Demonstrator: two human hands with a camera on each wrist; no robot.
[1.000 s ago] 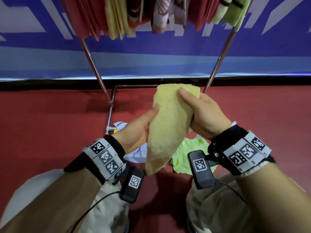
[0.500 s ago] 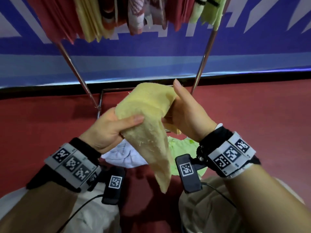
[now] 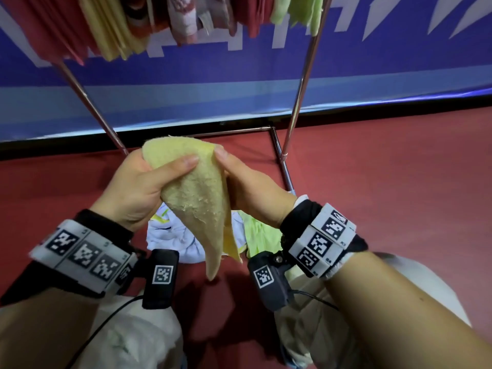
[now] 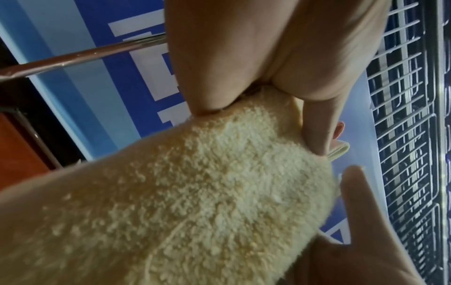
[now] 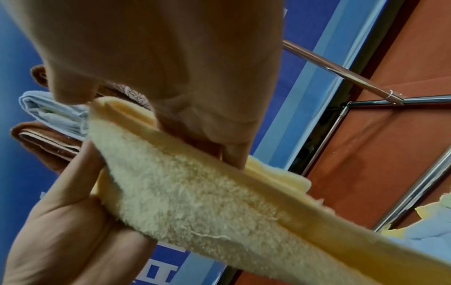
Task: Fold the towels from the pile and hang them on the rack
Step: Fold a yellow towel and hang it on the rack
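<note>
Red floor point(image 3: 386, 195), blue-and-white banner point(image 3: 213, 83) along the back wall. Metal rack point(image 3: 298, 102) stands before it: two slanted chrome legs, a low bar across the floor between them. Hung towels point(image 3: 114, 30) crowd the top edge of the head view, red, yellow, patterned and green (only their lower ends show).

Yellow towel point(image 3: 198, 198) is up in the air between both hands, in front of the rack's lower bar and above the pile point(image 3: 175, 235). It is folded over, broad at the top, narrowing to a tip that dangles between the two wrists. Terry side faces the camera; a smoother yellow layer peeks out along its right edge.

Left hand point(image 3: 135, 187) grasps the upper left of the towel, thumb laid across the front, fingers behind the cloth. Right hand point(image 3: 255, 195) pinches the upper right edge, thumb tip on the top corner, fingers tucked behind. Right wrist view shows the folded edge up close, doubled layers held between the two hands.

Pile lies on the floor beneath the hands, by the rack's foot: a white towel point(image 3: 170, 241) at left, a pale green towel point(image 3: 262, 235) beside it at right.
</note>
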